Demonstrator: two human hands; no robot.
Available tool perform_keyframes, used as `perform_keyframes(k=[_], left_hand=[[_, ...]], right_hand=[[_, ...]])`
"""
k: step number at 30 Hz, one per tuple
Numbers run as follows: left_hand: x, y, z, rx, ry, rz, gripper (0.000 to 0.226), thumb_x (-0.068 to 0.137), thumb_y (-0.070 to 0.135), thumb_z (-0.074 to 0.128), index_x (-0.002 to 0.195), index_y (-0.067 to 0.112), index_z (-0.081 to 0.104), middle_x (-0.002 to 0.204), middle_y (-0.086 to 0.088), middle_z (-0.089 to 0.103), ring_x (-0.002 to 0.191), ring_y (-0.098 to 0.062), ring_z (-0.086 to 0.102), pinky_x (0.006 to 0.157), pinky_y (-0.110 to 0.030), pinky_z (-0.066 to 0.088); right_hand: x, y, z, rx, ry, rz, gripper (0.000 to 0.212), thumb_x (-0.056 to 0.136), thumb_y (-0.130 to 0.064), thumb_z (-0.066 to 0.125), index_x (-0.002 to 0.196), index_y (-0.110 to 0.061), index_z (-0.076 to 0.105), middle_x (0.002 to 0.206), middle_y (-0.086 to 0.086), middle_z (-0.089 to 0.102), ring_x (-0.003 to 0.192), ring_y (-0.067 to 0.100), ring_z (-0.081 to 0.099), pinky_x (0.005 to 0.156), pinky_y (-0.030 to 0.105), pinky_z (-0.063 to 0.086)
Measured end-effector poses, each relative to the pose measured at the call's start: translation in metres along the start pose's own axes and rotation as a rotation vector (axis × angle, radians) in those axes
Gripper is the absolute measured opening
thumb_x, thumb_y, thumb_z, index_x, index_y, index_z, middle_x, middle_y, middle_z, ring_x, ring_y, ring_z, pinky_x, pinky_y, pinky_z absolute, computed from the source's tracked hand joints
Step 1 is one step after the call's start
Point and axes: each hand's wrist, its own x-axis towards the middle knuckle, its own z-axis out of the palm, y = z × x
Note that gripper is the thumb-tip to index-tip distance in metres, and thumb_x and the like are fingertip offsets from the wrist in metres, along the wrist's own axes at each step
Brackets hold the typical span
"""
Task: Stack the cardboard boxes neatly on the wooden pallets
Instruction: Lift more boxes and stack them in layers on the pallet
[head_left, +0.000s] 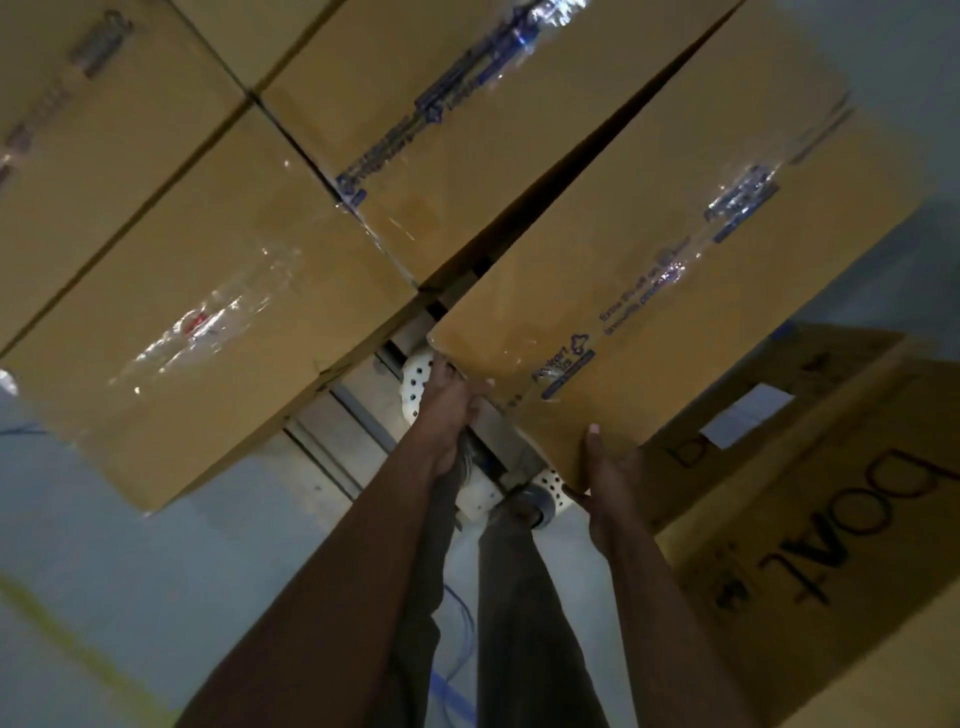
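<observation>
The carried box (649, 270) runs from the middle of the view out toward one o'clock, its taped top face up, and both hands hold its near end. The left hand (449, 410) is at the near left corner, fingers curled round the edge and gripping it. The right hand (610, 478) is at the near right corner, at about five o'clock from the left hand. Its thumb (592, 441) lies up against the cardboard, and the rest of the hand wraps under the lower edge, so it grips too. Both forearms reach up from six o'clock, nearly straight, the wrists close to the box.

The box's long left edge lies beside the stacked boxes (208, 291), which fill the view from nine to twelve o'clock, with a narrow dark gap between them. At four o'clock, just beside the right hand, is a printed carton (831, 519). Pale slats (332, 431) show under the stack, by the pale floor (104, 545).
</observation>
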Motion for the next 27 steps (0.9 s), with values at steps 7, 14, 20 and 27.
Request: perform_keyframes(k=[7,14,20,27], left_hand=[[-0.006,0.018,-0.012,-0.076,-0.030,0.095,0.092,0.089,-0.003,0.065,0.159,0.038,0.021,0.150,0.020,0.033,0.135,-0.011,0.040,0.108,-0.034,0.041],[-0.002,0.005,-0.009,-0.072,-0.086,0.114,0.091,0.084,0.002,0.072,0.156,0.037,0.029,0.166,0.018,0.001,0.153,-0.017,0.020,0.123,-0.045,0.026],[0.000,0.011,-0.010,-0.114,-0.117,0.137,0.087,0.086,0.005,0.072,0.157,0.033,0.031,0.167,0.015,0.001,0.154,-0.013,0.014,0.115,-0.030,0.030],[0.007,0.019,0.000,-0.012,-0.080,0.151,0.080,0.093,0.014,0.068,0.159,0.030,0.025,0.167,0.019,-0.003,0.153,-0.011,0.014,0.111,-0.029,0.040]], right_hand=[[0.007,-0.029,0.027,-0.061,0.011,-0.003,0.059,0.104,-0.044,0.050,0.154,-0.039,0.019,0.144,0.000,0.042,0.113,0.026,0.049,0.085,0.058,0.055],[0.013,-0.029,0.026,-0.084,0.051,0.039,0.057,0.104,-0.045,0.049,0.152,-0.039,0.018,0.153,0.009,0.037,0.118,0.032,0.045,0.093,0.067,0.051],[0.020,-0.028,0.026,-0.025,0.075,-0.020,0.062,0.103,-0.040,0.055,0.154,-0.041,0.020,0.152,0.003,0.038,0.126,0.032,0.046,0.098,0.067,0.048],[0.026,-0.034,0.025,-0.063,0.100,-0.079,0.064,0.101,-0.044,0.056,0.155,-0.039,0.023,0.152,0.002,0.042,0.126,0.028,0.047,0.104,0.064,0.045]])
